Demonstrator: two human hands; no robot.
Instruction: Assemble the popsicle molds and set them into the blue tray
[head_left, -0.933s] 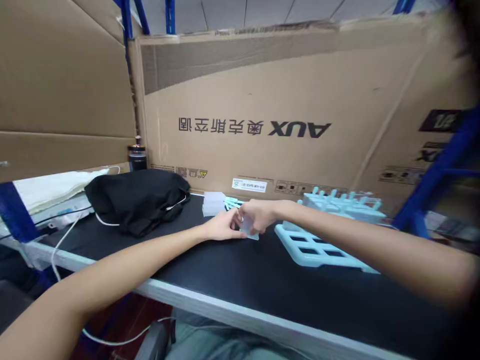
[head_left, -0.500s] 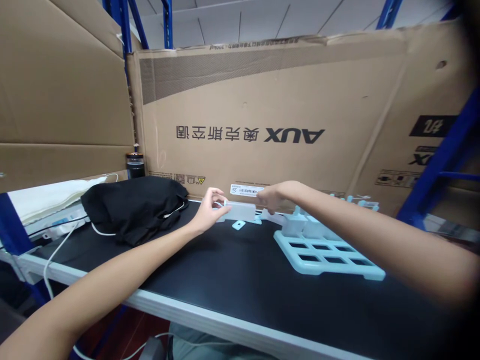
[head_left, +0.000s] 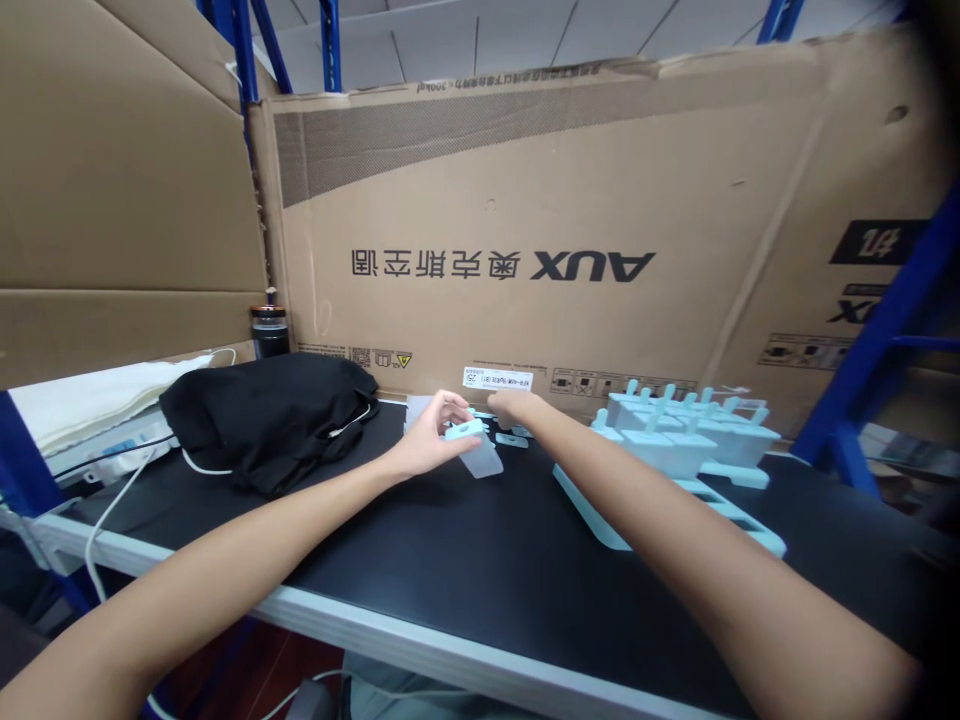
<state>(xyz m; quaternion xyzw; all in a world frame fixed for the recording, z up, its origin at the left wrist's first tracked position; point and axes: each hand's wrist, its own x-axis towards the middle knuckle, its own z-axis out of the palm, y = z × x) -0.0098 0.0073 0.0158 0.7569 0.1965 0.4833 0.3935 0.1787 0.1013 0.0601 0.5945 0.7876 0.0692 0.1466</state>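
Since the earlier frame, my right hand (head_left: 511, 404) has shifted leftward. The hands are apart: my left hand (head_left: 429, 442) pinches a blue cap (head_left: 464, 430), while I can't tell whether the right grips anything. The clear mould (head_left: 483, 460) sits just below the cap, long axis slanting rightward and toward me over the bench (head_left: 450, 560), left hand nearer.

Light blue on the cap (head_left: 464, 430) in the left fingers (head_left: 441, 402), frosted white on the mould (head_left: 484, 461) below them. Light blue on the rack (head_left: 594, 513) right of them. Black on the table (head_left: 450, 570) beneath and the cloth (head_left: 266, 415) left of them. Brown on the cardboard (head_left: 450, 185) behind, with black lettering (head_left: 592, 266) and a darker dotted band (head_left: 322, 145).
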